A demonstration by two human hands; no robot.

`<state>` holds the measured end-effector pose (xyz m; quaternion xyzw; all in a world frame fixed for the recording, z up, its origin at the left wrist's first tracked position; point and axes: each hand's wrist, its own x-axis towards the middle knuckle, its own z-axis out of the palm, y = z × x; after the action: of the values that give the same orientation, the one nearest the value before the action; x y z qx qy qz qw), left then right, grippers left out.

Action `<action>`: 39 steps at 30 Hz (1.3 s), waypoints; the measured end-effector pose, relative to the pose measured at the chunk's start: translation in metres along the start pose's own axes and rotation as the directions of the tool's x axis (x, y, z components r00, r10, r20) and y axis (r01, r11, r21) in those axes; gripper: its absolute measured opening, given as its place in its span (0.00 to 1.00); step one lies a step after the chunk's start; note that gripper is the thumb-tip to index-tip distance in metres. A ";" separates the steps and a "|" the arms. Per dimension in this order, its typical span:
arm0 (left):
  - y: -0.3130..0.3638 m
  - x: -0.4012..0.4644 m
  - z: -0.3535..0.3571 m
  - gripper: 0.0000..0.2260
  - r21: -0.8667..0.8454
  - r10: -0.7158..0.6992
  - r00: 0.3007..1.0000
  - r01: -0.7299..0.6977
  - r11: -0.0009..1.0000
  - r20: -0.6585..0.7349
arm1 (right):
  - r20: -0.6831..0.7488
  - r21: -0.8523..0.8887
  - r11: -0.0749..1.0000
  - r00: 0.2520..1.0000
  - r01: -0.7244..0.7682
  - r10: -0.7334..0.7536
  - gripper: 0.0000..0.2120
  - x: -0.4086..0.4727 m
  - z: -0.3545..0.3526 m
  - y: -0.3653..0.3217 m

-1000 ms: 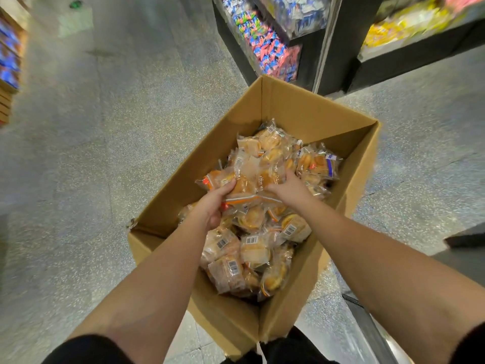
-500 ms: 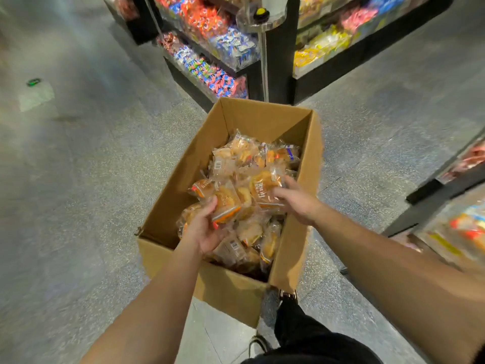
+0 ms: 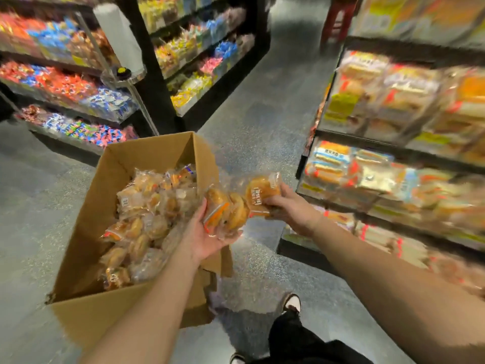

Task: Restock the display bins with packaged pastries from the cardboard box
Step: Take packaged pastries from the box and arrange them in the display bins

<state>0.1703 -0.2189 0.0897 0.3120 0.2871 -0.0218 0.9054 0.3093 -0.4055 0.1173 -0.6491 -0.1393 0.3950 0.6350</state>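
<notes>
An open cardboard box (image 3: 105, 203) stands on the floor at the left, holding several clear-wrapped golden pastries (image 3: 147, 214). My left hand (image 3: 204, 237) is palm up just past the box's right wall and holds a small bunch of wrapped pastries (image 3: 223, 211). My right hand (image 3: 291, 208) grips another wrapped pastry (image 3: 262, 190) beside them, above the floor. The display bins (image 3: 393, 164) with packaged bread and pastries fill the shelves at the right, blurred.
Black shelving with bright candy bins (image 3: 78, 93) stands behind the box at the left and centre. A grey speckled aisle floor (image 3: 262, 122) runs between the shelf units. My shoe (image 3: 291, 303) and dark trouser leg are below, right of the box.
Both hands have lifted pastries out of the box and carried them rightwards past its right wall. The view has swung right, bringing the pastry shelves into sight.
</notes>
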 end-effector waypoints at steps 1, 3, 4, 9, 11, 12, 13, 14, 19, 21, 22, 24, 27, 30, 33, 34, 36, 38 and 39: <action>-0.006 0.006 0.016 0.26 0.011 -0.030 0.999 0.030 0.999 0.035 | -0.040 0.010 1.000 0.999 0.010 -0.010 0.18 -0.013 -0.013 -0.003; -0.020 0.016 0.048 0.27 0.041 -0.094 0.995 0.092 0.995 0.040 | -0.121 0.037 0.999 0.992 0.037 -0.032 0.22 -0.039 -0.041 -0.008; -0.026 0.021 0.060 0.28 0.050 -0.109 0.994 0.108 0.993 0.029 | -0.149 0.049 0.998 0.988 0.050 -0.043 0.23 -0.051 -0.053 -0.009; -0.058 0.036 0.129 0.23 0.164 -0.121 0.987 0.102 0.981 0.109 | -0.334 0.181 0.973 0.940 0.141 -0.074 0.14 -0.112 -0.126 -0.008; -0.071 0.045 0.151 0.31 0.235 -0.168 0.968 0.122 0.964 0.188 | -0.430 0.255 0.951 0.901 0.176 -0.051 0.13 -0.137 -0.160 -0.006; -0.083 0.049 0.165 0.35 0.267 -0.195 0.952 0.129 0.955 0.235 | -0.477 0.285 0.938 0.878 0.199 -0.041 0.15 -0.153 -0.182 -0.003; -0.096 0.054 0.180 0.37 0.313 -0.214 0.943 0.129 0.941 0.255 | -0.517 0.314 0.922 0.856 0.227 -0.035 0.17 -0.167 -0.204 0.001; -0.112 0.057 0.198 0.39 0.354 -0.243 0.930 0.138 0.925 0.274 | -0.547 0.339 0.905 0.836 0.256 -0.032 0.20 -0.182 -0.227 0.006; -0.203 0.069 0.298 0.36 0.588 -0.407 0.861 0.166 0.792 0.306 | -0.628 0.371 0.873 0.778 0.317 -0.016 0.22 -0.258 -0.324 0.025; -0.240 0.069 0.342 0.24 0.670 -0.466 0.818 0.140 0.729 0.337 | -0.630 0.361 0.876 0.776 0.318 -0.022 0.21 -0.286 -0.357 0.033; -0.258 0.071 0.361 0.21 0.703 -0.489 0.798 0.118 0.701 0.353 | -0.627 0.366 0.875 0.778 0.316 -0.019 0.21 -0.299 -0.372 0.037; -0.289 0.069 0.399 0.21 0.765 -0.544 0.744 0.068 0.640 0.389 | -0.621 0.374 0.872 0.783 0.315 -0.016 0.21 -0.323 -0.402 0.045; -0.325 0.072 0.438 0.25 0.826 -0.603 0.688 0.009 0.563 0.403 | -0.613 0.401 0.866 0.790 0.298 0.012 0.23 -0.355 -0.439 0.053; -0.349 0.077 0.466 0.31 0.874 -0.642 0.651 -0.069 0.481 0.405 | -0.595 0.412 0.869 0.803 0.275 0.028 0.24 -0.378 -0.469 0.063; -0.370 0.082 0.487 0.44 0.898 -0.683 0.614 -0.101 0.428 0.395 | -0.615 0.403 0.872 0.788 0.279 0.032 0.24 -0.394 -0.493 0.071; -0.376 0.084 0.493 0.46 0.900 -0.692 0.606 -0.097 0.426 0.393 | -0.619 0.393 0.878 0.784 0.273 0.034 0.25 -0.397 -0.498 0.074; -0.386 0.089 0.504 0.48 0.898 -0.710 0.581 -0.087 0.432 0.398 | -0.637 0.381 0.888 0.769 0.257 0.051 0.28 -0.401 -0.508 0.079; -0.396 0.096 0.516 0.49 0.897 -0.725 0.557 -0.089 0.434 0.405 | -0.653 0.381 0.893 0.754 0.241 0.075 0.39 -0.403 -0.517 0.084; -0.401 0.100 0.521 0.49 0.896 -0.730 0.545 -0.094 0.435 0.412 | -0.652 0.387 0.892 0.753 0.233 0.086 0.42 -0.405 -0.522 0.087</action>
<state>0.4302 -0.8287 0.1485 0.5966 -0.1171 -0.4841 0.6293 0.3787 -1.0681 0.1103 -0.5761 0.1590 0.1383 0.7897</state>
